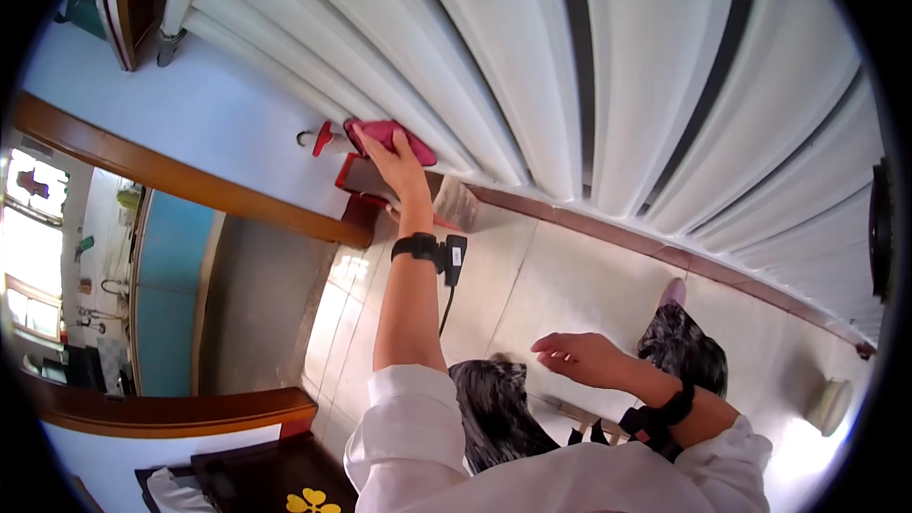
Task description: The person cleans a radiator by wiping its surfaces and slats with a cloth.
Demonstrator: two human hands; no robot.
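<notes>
My left hand [404,169] reaches far out and is closed on a pink cloth [418,146], which it presses against the lower end of a white radiator [446,66]. Part of the cloth lies hidden beneath the fingers. A black strap with a small device [454,259] and a cable is on that wrist. My right hand [584,361] hangs over the floor near my knees, its fingers loosely bent and a little apart, with nothing visible in them. It touches neither radiator nor cloth.
A red-handled valve [324,139] sticks out beside the cloth. Below it a red-edged box-like object [361,176] stands by the wall. To the left, a wooden door frame [190,180] opens toward a room with a window. A dark piece of furniture [256,470] stands at lower left.
</notes>
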